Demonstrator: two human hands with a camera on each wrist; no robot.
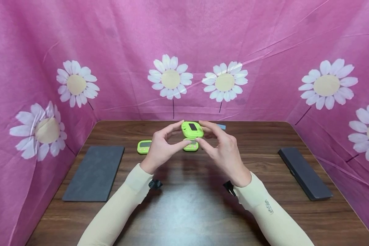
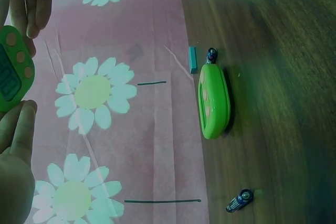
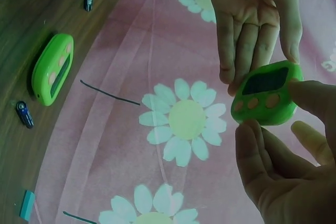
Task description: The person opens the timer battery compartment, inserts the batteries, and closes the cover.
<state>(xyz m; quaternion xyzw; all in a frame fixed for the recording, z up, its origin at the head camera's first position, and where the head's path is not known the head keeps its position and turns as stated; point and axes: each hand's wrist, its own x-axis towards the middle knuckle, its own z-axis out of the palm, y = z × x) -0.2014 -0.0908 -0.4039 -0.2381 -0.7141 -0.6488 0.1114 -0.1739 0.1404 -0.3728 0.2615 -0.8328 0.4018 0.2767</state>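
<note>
In the head view, both hands hold up a green digital timer [image 1: 192,130] by its sides. Its back, with a dark rectangle, faces up there, while the right wrist view shows its screen and round buttons [image 3: 265,93]. My left hand [image 1: 161,148] grips one edge between thumb and fingers. At the opposite edge, my right hand [image 1: 226,150] pinches the timer likewise. Beneath it, a second green timer [image 1: 191,147] lies on the table, partly covered by the thumbs. Small dark batteries [image 3: 24,115] lie near that timer in both wrist views.
Left of the hands lies a third green timer [image 1: 144,146], partly behind the left hand. A dark flat board [image 1: 93,173] is at the table's left and a long dark case [image 1: 304,173] at its right. A small blue block [image 1: 221,126] sits near the back edge, before the pink curtain [image 1: 196,30].
</note>
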